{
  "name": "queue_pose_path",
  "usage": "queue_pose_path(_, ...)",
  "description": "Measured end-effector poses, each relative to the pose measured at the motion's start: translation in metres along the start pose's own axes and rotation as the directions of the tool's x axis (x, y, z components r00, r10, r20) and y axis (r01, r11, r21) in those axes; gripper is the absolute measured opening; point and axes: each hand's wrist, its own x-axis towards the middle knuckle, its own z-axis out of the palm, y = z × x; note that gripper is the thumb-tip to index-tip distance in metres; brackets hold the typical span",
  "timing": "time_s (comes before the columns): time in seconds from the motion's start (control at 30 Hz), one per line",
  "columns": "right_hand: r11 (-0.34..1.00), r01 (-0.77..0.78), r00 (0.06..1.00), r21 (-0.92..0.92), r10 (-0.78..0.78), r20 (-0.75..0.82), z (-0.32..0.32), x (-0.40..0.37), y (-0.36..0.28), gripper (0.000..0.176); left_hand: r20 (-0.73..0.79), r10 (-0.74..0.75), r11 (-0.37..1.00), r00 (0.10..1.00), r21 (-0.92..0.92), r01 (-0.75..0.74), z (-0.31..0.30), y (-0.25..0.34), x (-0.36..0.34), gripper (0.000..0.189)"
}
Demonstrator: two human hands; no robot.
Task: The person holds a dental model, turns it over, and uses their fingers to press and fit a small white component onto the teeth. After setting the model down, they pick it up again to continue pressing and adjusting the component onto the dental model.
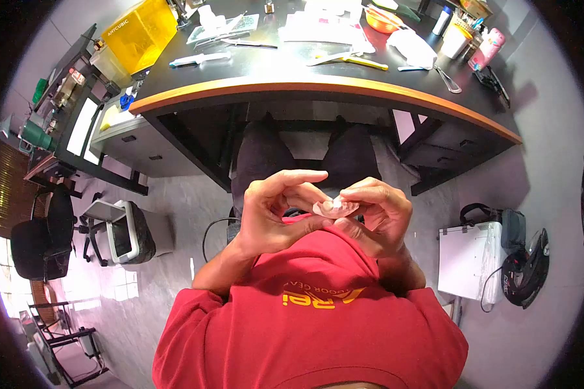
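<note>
Between my hands, just above my lap, is a small pale pink dental model (335,209), with a curved rim and white tooth-like bumps. My right hand (379,214) pinches its right side, thumb below and fingertips on top. At its left end, my left hand (279,211) is closed around it with the thumb under the edge, while the index finger stretches out above. The fingertips cover part of the model, so its underside is hidden.
Ahead stands a black desk (259,71) with a wooden edge, bearing a white-handled tool (200,59), a yellow-handled tool (363,62), papers (324,32) and an orange bowl (384,21). A bin (126,233) is on the left; a white case (470,259) is on the right.
</note>
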Motion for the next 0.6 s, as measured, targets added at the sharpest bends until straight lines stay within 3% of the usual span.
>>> queue_pose_path(0.6,1.000,-0.007,0.999,0.009,0.007,-0.038,0.0039,0.0002,0.0000,0.027,-0.018,0.039,0.999,0.999,-0.032,-0.040,0.0025,-0.0018,0.0001,0.062)
